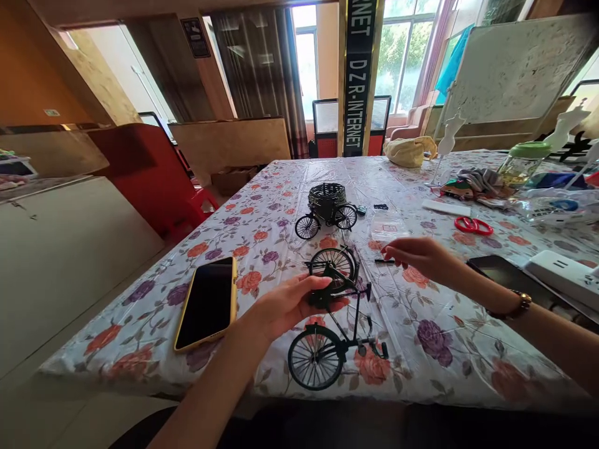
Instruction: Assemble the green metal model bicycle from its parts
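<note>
My left hand point(290, 302) is closed around the frame of a dark green model bicycle point(358, 318), tipped on its side over the near part of the table. Its front wheel point(316, 357) points toward me and the rear wheel point(333, 265) lies beyond my thumb. My right hand point(412, 252) hovers to the right of it with thumb and fingertips pinched together; whatever is between them is too small to make out. Just below those fingertips, a thin black piece point(384, 260) lies on the cloth. A smaller black model bicycle point(326, 218) stands upright farther back, by a dark woven basket point(327, 196).
A yellow-cased phone point(206, 304) lies left of my left arm. On the right are red-handled scissors point(473, 226), a white power strip point(561, 271) and a dark tablet-like device point(498, 274). A clear plastic bag point(388, 226) lies mid-table on the flowered tablecloth point(262, 206).
</note>
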The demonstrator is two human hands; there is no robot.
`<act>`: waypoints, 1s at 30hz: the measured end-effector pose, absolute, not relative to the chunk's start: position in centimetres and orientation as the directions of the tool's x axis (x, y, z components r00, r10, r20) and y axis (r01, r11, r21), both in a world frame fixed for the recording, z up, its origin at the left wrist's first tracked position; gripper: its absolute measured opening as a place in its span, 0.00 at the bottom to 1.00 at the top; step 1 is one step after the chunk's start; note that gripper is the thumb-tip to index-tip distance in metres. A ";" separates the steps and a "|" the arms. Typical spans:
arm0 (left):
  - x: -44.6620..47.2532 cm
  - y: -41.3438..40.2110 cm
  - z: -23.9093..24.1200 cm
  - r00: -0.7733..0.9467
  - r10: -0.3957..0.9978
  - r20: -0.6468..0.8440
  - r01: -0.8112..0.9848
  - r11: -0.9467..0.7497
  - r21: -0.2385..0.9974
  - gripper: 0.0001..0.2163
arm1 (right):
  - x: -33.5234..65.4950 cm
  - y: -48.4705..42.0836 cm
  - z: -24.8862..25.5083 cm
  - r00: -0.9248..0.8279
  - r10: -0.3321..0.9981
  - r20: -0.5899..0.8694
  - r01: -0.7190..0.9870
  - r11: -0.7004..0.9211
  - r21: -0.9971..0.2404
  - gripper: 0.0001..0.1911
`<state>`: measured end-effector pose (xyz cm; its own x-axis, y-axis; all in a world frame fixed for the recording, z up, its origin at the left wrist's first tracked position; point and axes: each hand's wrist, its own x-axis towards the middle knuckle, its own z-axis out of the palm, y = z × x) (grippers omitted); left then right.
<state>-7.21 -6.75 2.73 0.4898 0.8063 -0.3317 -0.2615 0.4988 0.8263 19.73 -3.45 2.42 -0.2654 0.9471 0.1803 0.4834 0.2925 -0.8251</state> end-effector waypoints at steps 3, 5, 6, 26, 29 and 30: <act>-7.0 -6.4 2.3 0.512 0.781 -0.357 -0.239 0.529 0.814 0.06 | 19.1 -3.5 1.4 -0.299 0.941 0.156 0.443 0.282 -0.851 0.18; -6.8 -6.3 2.2 0.511 0.783 -0.355 -0.244 0.528 0.814 0.08 | 18.4 -3.7 1.4 -0.333 0.931 0.146 0.405 0.281 -0.870 0.19; -6.7 -6.2 2.2 0.508 0.786 -0.351 -0.248 0.524 0.815 0.08 | 18.1 -3.9 1.6 -0.350 0.926 0.143 0.386 0.281 -0.878 0.20; -4.7 -7.0 3.0 0.542 0.781 -0.309 -0.277 0.514 0.812 0.08 | 16.8 -4.7 2.4 -0.431 0.894 0.125 0.264 0.258 -0.929 0.20; -5.9 -6.5 2.4 0.475 0.795 -0.378 -0.274 0.542 0.795 0.03 | 18.0 -3.6 1.3 -0.379 0.905 0.192 0.463 0.365 -0.808 0.20; -6.4 -6.3 2.2 0.445 0.807 -0.389 -0.279 0.538 0.796 0.03 | 18.3 -3.3 1.0 -0.374 0.905 0.205 0.508 0.385 -0.771 0.18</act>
<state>-6.37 -6.26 2.23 0.4449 0.8065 -0.3893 -0.2788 0.5378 0.7956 18.25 -3.29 1.01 -0.3737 0.9046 0.2051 0.5076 0.3845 -0.7710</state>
